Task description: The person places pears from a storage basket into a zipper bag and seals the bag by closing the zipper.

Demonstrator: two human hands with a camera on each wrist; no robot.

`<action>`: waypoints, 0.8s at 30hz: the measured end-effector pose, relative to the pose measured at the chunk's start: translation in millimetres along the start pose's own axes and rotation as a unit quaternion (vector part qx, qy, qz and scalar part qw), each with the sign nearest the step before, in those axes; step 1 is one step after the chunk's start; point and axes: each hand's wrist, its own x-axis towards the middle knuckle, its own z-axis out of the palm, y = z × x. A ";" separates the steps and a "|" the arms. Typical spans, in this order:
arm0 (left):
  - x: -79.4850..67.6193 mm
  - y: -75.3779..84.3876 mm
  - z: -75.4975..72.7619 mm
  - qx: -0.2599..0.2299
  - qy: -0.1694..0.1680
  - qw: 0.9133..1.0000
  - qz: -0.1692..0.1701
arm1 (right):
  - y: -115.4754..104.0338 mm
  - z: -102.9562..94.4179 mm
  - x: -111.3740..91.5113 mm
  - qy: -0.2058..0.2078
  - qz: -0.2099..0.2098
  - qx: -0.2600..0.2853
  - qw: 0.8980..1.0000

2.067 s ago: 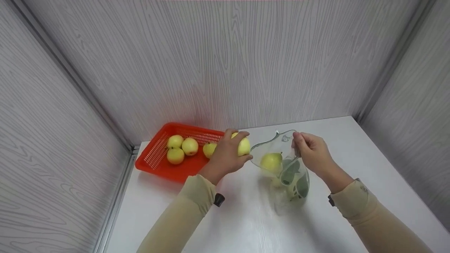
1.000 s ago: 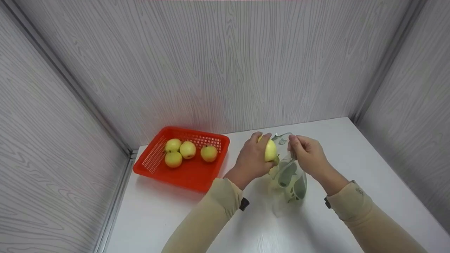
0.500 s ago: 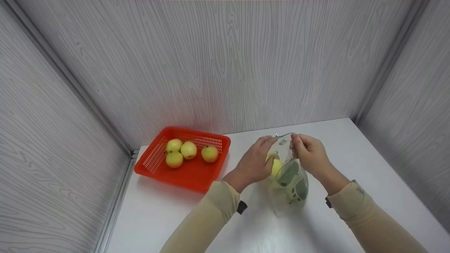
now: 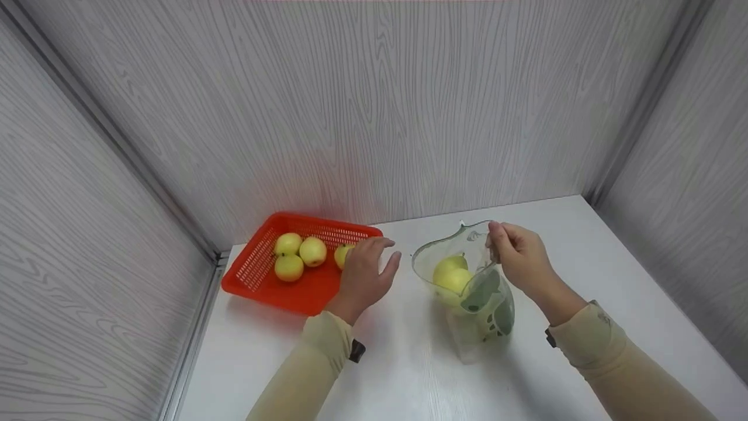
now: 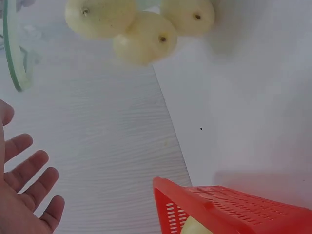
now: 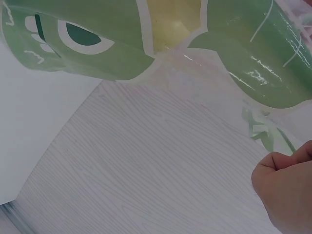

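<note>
My left hand (image 4: 363, 279) is beside and over the right edge of a red perforated plastic basket (image 4: 301, 295), fingers spread and holding nothing. It partly hides one of the yellow apples (image 4: 343, 255) in there. A clear plastic bag (image 4: 499, 313) with green leaf-like prints hangs with its mouth gaping; my right hand (image 4: 525, 257) pinches its rim at the right. Inside the bag lie several yellow apples (image 4: 459, 280), also visible as pale apples (image 5: 146, 39) in the left wrist view. The right wrist view shows the green-printed bag (image 6: 97, 44) up close.
Three more apples (image 4: 289, 268) sit together at the basket's left. Basket and bag are on a white table (image 4: 403, 374), with a wood-grain panel (image 4: 374, 117) close behind and further panels on both sides.
My left hand carried an apple from the basket to the bag, let it go inside, and has come back left to the basket. My right hand has kept hold of the bag's rim.
</note>
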 end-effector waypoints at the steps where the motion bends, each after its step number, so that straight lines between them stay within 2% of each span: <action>1: -1.3 -2.3 -1.3 -0.001 -0.001 1.000 -0.006 | 0.3 -0.1 -0.3 0.000 0.001 -0.006 1.000; 6: -3.3 -17.6 -4.6 0.031 0.002 0.999 -0.027 | 3.0 -0.5 -0.9 0.000 0.008 -0.017 1.000; 9: -3.8 -29.9 -7.5 0.056 -0.016 0.995 -0.079 | 5.0 0.5 -1.9 0.003 0.009 -0.013 1.000; 14: -2.7 -55.6 -10.6 0.051 -0.075 0.977 -0.191 | 7.1 0.1 -2.4 0.012 0.011 -0.004 1.000; 16: -2.6 -69.4 -11.3 0.046 -0.099 0.969 -0.222 | 6.8 0.2 -2.7 0.017 0.013 0.001 1.000; 21: -4.2 -104.2 -15.7 0.039 -0.140 0.951 -0.271 | 6.0 1.4 -2.8 0.017 0.011 0.006 1.000; 24: -5.5 -121.8 -19.3 0.044 -0.156 0.945 -0.284 | 6.4 2.4 -2.8 0.012 0.008 0.004 1.000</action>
